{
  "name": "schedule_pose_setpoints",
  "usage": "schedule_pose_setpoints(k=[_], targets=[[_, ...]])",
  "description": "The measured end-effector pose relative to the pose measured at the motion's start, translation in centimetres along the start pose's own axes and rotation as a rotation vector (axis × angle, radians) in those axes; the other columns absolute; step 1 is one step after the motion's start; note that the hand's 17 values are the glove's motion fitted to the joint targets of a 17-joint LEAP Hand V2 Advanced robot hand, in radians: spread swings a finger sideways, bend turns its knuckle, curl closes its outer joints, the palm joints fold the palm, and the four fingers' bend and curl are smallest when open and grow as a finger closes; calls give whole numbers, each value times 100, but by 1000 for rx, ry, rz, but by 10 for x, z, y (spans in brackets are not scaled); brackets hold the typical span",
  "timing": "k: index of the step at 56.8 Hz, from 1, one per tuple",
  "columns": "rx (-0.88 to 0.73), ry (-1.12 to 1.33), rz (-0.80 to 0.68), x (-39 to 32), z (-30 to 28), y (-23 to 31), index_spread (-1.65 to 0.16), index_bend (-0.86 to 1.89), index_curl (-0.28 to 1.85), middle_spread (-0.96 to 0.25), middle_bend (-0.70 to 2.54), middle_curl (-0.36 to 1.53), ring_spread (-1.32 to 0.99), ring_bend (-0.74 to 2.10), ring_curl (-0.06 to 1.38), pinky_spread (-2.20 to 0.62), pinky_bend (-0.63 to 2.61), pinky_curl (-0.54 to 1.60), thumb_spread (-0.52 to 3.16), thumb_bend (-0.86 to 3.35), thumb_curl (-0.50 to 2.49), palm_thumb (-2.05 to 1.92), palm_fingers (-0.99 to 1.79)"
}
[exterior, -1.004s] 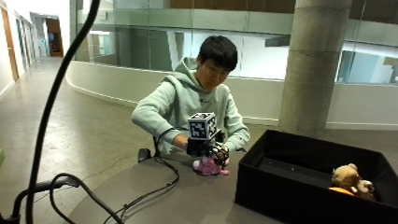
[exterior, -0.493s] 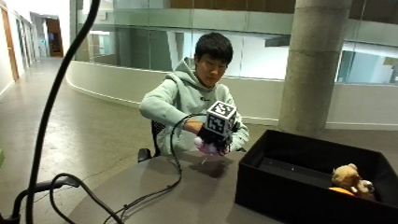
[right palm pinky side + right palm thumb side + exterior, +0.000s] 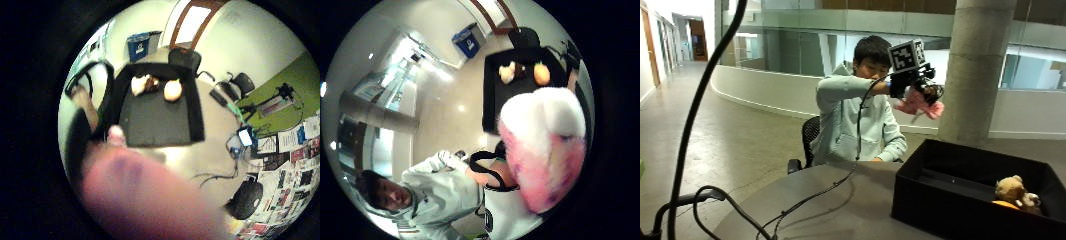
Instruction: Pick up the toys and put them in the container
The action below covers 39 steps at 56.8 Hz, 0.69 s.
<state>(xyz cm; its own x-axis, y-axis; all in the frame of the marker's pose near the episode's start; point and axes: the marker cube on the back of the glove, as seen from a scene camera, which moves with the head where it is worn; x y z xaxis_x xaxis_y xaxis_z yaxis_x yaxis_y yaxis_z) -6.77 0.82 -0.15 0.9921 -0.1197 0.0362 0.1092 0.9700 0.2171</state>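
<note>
Gloved right hand (image 3: 914, 86) raised high, fingers curled round pink plush toy (image 3: 920, 105) — black container (image 3: 933, 197) at 5 o'clock below, teddy bear (image 3: 1010, 189) w/ orange toy (image 3: 1005, 204) inside

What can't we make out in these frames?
- Gloved right hand: in the outside view the fingers round the pink and white plush toy are too small to resolve.
- Same toy: blurred in the little finger side palm view, too close to the lens.
- Toys in the black rectangular container: brown teddy bear and orange item partly hidden by its wall.
</note>
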Motion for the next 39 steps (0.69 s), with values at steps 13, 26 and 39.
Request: schedule_pose_setpoints(k=[13,26,39], targets=[[-208,-35,150,13,26,-45,-31,35,91,-11,56,60,-23,81,52,-24,88,65,110,-8,58,13,-44],[-254,-50,168,28,31,-32,-31,11,64,-7,17,43,-16,36,32,-7,69,50,120,-2,45,2,-27],[-219,21,154,51,3,-1,-30,12,49,-6,13,36,-14,23,29,-2,62,45,123,-2,39,1,-19]])
